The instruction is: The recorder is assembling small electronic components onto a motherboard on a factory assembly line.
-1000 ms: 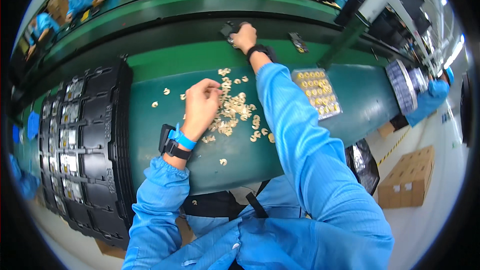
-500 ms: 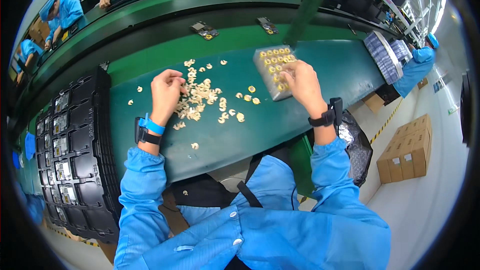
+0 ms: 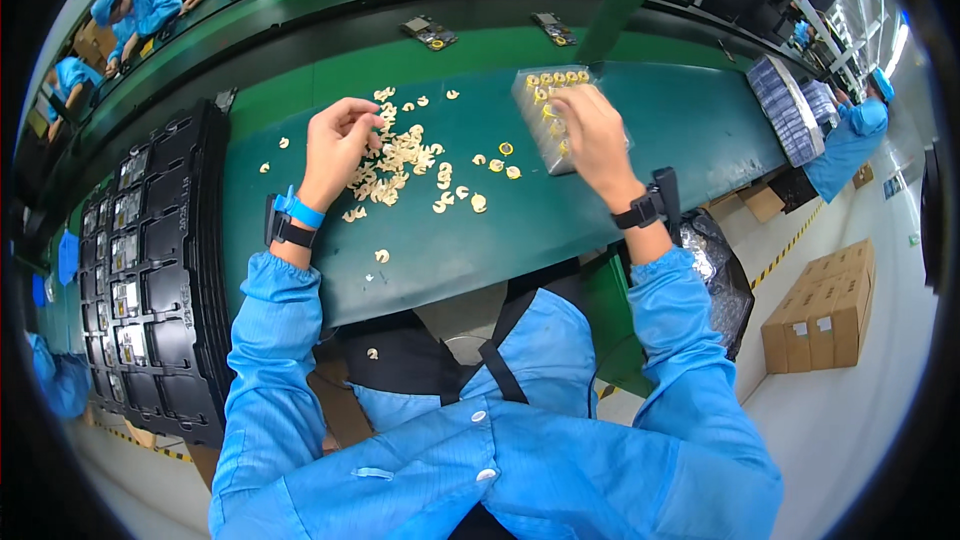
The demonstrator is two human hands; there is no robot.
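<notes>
Done: shows yellow discs (image 3: pixel 437 43) on two circuit boards (image 3: pixel 424 30) | Remaining: shows discs in clear tray (image 3: pixel 542 130), cream crescents (image 3: pixel 400 153) heaped on bench (image 3: pixel 480 248) | Hands: has left hand (image 3: pixel 337 147) half-curled at heap, right hand (image 3: pixel 597 135) bent over tray; cannot tell what either grips | Change: reaches right over tray, not to board as a second ago

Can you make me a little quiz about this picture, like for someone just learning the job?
1. True or false: the right hand is over the clear plastic tray.
2. What lies right beside the left hand? A) a cardboard carton; B) a loose pile of small cream pieces; C) a silvery bag.
3. Fill in: beside the left hand's black strap is a ____ band.

Key: 1. True. 2. B. 3. Blue.
</notes>
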